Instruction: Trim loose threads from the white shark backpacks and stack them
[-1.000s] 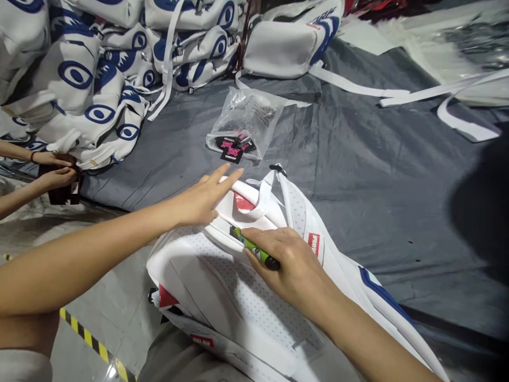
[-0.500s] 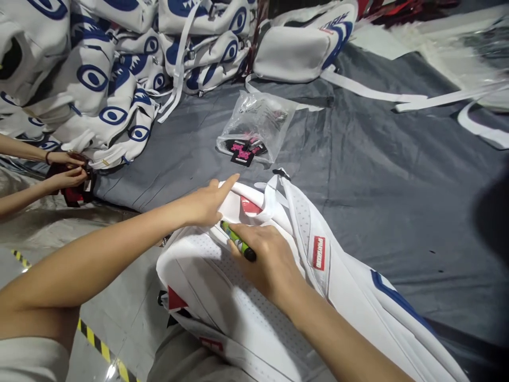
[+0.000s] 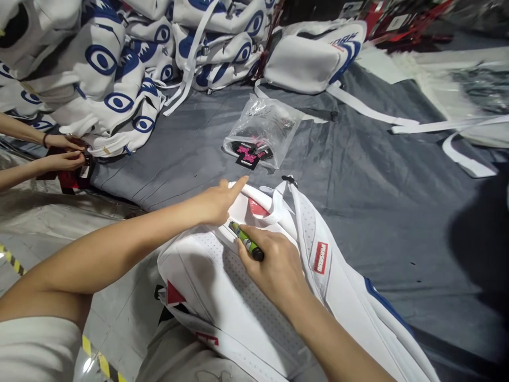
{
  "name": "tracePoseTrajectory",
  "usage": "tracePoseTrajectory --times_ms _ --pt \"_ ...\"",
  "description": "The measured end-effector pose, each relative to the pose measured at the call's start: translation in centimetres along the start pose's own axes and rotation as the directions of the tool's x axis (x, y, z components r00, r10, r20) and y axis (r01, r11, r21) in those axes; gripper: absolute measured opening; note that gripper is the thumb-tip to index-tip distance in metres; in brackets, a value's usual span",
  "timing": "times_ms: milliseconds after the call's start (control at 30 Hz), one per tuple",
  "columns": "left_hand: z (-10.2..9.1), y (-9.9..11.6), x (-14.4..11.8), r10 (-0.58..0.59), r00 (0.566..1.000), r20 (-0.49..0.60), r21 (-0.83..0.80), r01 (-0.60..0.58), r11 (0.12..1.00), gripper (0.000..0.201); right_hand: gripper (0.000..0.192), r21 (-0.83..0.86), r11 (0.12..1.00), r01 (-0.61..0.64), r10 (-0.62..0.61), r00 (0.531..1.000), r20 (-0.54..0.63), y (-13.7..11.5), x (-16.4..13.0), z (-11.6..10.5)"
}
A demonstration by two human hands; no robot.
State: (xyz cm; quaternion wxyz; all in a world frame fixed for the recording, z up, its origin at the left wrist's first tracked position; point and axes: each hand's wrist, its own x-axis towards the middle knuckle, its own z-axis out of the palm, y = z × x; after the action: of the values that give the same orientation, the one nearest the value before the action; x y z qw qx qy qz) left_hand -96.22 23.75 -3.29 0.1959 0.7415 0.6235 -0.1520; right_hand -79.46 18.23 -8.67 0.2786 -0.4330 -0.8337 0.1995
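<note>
A white backpack (image 3: 222, 297) with perforated back padding and red labels lies in front of me, half on the grey cloth (image 3: 358, 175). My left hand (image 3: 217, 201) presses on its top edge near the handle, index finger stretched out. My right hand (image 3: 274, 265) rests on the padding and grips a green lighter (image 3: 246, 245), its tip pointing at the seam just below my left hand. A white strap (image 3: 308, 223) with a red tag runs beside my right hand.
A clear plastic bag (image 3: 260, 130) of black and pink tags lies just beyond the backpack. White bags with blue eye prints (image 3: 115, 69) are heaped at the back left, another white bag (image 3: 310, 61) behind. Another person's hands (image 3: 66, 154) work at the left edge. Loose white straps (image 3: 445, 127) lie right.
My left hand has curled from flat and spread to pressing with the index finger out. My right hand with the lighter has slid up closer to the seam near the backpack's top.
</note>
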Motion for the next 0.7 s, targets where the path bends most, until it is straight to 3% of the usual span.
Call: tracePoseTrajectory --times_ms 700 --pt "-0.12 0.09 -0.71 0.004 1.000 -0.010 0.002 -0.004 1.000 0.094 0.024 0.089 0.990 -0.105 0.100 0.993 0.064 -0.83 0.11 -0.76"
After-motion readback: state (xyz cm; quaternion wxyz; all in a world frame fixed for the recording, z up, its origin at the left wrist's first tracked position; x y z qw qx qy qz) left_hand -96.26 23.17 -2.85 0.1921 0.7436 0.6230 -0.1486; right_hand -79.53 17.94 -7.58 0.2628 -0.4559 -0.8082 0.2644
